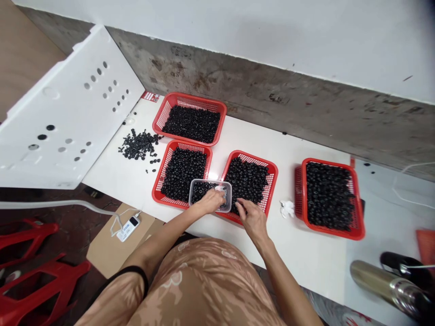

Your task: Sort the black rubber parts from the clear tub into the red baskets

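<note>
Clock from the clear tub, left to right. Red stools (44, 280) on the floor, 8 o'clock. White perforated panel (68, 113) leans at 10. White device with cable (128, 228) on a cardboard box, 8. Loose pile of small black parts (138, 145) on the desk (288, 262), 10. Left front red basket (159, 186), full of black rings, just beside the tub at 10. Back red basket (193, 98), smaller black bits, between 11 and 12.

Clear tub (229, 206) bridges the near corners of the two front baskets; black rings plus something whitish inside. Left hand (211, 200) is in it, fingers bunched; can't tell what they grip. Right front red basket (273, 181), black parts, at 2. Right hand (253, 219) over its near edge, thumb and index close together; can't tell if they hold a part.

Crumpled white tissue (287, 209), 3. Far right red basket (299, 194), heaped black parts, also 3. Steel flask (384, 280), 4.
</note>
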{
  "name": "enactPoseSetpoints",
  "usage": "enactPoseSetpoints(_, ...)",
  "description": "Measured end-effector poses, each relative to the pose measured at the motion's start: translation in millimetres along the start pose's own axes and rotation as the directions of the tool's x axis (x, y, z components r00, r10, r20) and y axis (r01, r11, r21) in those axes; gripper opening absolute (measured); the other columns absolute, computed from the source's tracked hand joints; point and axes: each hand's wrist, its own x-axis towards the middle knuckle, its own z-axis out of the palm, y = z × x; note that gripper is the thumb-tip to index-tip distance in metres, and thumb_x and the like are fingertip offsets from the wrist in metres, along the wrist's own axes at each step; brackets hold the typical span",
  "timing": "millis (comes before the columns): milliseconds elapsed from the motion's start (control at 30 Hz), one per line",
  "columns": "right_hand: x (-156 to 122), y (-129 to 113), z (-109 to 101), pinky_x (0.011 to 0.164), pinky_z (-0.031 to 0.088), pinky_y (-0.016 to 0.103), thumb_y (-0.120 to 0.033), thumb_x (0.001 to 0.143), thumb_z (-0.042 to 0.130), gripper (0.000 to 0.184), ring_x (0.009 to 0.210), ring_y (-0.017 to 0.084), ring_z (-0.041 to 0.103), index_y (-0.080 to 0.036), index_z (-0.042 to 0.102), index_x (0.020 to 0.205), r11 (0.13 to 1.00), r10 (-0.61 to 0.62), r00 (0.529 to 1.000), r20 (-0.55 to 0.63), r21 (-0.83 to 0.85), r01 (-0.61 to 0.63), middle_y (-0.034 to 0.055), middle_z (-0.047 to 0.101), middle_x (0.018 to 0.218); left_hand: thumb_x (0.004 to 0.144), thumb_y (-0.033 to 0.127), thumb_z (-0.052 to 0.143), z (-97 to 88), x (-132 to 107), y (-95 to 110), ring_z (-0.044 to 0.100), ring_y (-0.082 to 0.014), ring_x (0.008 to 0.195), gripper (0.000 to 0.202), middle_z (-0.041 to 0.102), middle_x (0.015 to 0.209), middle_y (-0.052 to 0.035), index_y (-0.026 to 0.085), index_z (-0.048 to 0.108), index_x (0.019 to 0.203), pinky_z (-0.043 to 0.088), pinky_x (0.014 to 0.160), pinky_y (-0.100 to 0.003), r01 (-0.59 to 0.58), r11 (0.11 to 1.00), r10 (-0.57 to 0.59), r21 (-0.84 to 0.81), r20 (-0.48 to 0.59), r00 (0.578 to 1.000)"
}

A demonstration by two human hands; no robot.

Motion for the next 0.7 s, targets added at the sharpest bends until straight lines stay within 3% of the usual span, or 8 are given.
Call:
enactPoseSetpoints(133, -0.8, 1.8, -2.2, 0.076, 0.047, 0.029, -0.035, 0.094, 0.044, 0.032, 0.082, 0.018, 0.066, -0.015, 0.067, 0.104, 1.000, 0.009, 1.000, -0.015, 0.030, -0.009, 0.0091, 0.071, 0.096, 0.085, 0.012, 0.048, -7.9, -9.0, -11.8, 0.060, -0.0200, 0.089, 0.024, 0.064, 0.098, -0.0096, 0.017, 0.068, 0.098, 0.044, 0.080, -0.030, 0.079, 0.997, -0.080, -0.021, -0.081, 0.993)
enactPoseSetpoints(333, -1.2, 6.1, -1.5, 0.076, 0.047, 0.030, -0.035, 0.094, 0.045, 0.031, 0.081, 0.018, 0.066, -0.016, 0.067, 0.103, 1.000, 0.009, 1.000, -0.029, 0.010, -0.009, 0.0077, 0.072, 0.095, 0.087, 0.012, 0.044, -22.3, -44.4, -29.4, 0.060, -0.0176, 0.087, 0.028, 0.064, 0.096, -0.0062, 0.020, 0.068, 0.100, 0.044, 0.074, -0.027, 0.258, 0.953, -0.291, -0.157, -0.246, 0.924)
enactPoseSetpoints(400, -0.4, 5.3, 0.5, 0.075, 0.047, 0.029, -0.035, 0.094, 0.045, 0.031, 0.081, 0.018, 0.066, -0.015, 0.068, 0.102, 1.000, 0.004, 1.000, -0.026, 0.007, -0.004, 0.0076, 0.072, 0.095, 0.088, 0.015, 0.045, -22.0, -46.9, -27.0, 0.060, -0.0175, 0.088, 0.026, 0.064, 0.095, -0.0054, 0.021, 0.068, 0.100, 0.044, 0.073, -0.026, 0.237, 0.957, -0.270, -0.166, -0.225, 0.936)
enactPoseSetpoints(533, 2.2, 0.4, 2.8, 0.073, 0.045, 0.029, -0.035, 0.095, 0.044, 0.031, 0.080, 0.018, 0.066, -0.016, 0.068, 0.101, 1.000, -0.006, 1.000, -0.010, -0.005, 0.006, 0.0072, 0.072, 0.094, 0.086, 0.021, 0.051, -10.2, -29.6, -10.9, 0.062, -0.0184, 0.088, 0.022, 0.064, 0.094, -0.0051, 0.022, 0.070, 0.098, 0.046, 0.075, -0.026, 0.134, 0.979, -0.145, -0.154, -0.063, 0.987)
enactPoseSetpoints(700, 4.0, -3.9, 0.5, 0.075, 0.045, 0.028, -0.034, 0.095, 0.043, 0.031, 0.082, 0.017, 0.066, -0.016, 0.067, 0.102, 1.000, -0.001, 1.000, 0.008, 0.007, 0.000, 0.0071, 0.072, 0.096, 0.079, 0.018, 0.058, 6.7, -2.7, 3.8, 0.064, -0.0240, 0.088, 0.018, 0.066, 0.095, -0.0124, 0.013, 0.070, 0.091, 0.049, 0.080, -0.032, 0.219, 0.969, -0.219, -0.112, 0.012, 0.976)
